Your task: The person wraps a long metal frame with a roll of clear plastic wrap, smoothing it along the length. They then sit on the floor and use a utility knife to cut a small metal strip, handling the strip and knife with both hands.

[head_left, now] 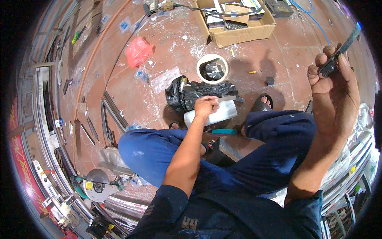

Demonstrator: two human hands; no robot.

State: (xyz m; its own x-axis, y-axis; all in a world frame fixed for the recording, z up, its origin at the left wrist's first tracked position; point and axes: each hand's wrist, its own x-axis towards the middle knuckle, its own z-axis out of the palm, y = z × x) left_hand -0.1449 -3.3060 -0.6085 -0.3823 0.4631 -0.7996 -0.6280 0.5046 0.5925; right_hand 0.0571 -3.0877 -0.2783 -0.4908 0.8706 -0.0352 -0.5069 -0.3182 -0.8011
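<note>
My left hand [206, 106] is closed, its fingers pinching a thin grey metal strip [227, 98] that points to the right. Just under it a silvery, sheet-like block [223, 113] lies across between my feet. Raised high at the right, my right hand [334, 77] is closed around a long, slim dark tool [348, 43] with a ribbed black lower part and a bluish glint at its tip. Its exact kind is unclear. A crumpled black plastic bag [195, 91] lies beyond my left hand. Behind that, a round cream tub [200, 68] holds several small dark pieces.
An open cardboard box [242, 38] stands at the far side. A pink plastic bag [139, 51] lies to the left of the tub. Near my feet is a teal object [223, 131]. At the lower left sits a machine with a cutting disc [97, 186], beside long metal profiles [41, 95].
</note>
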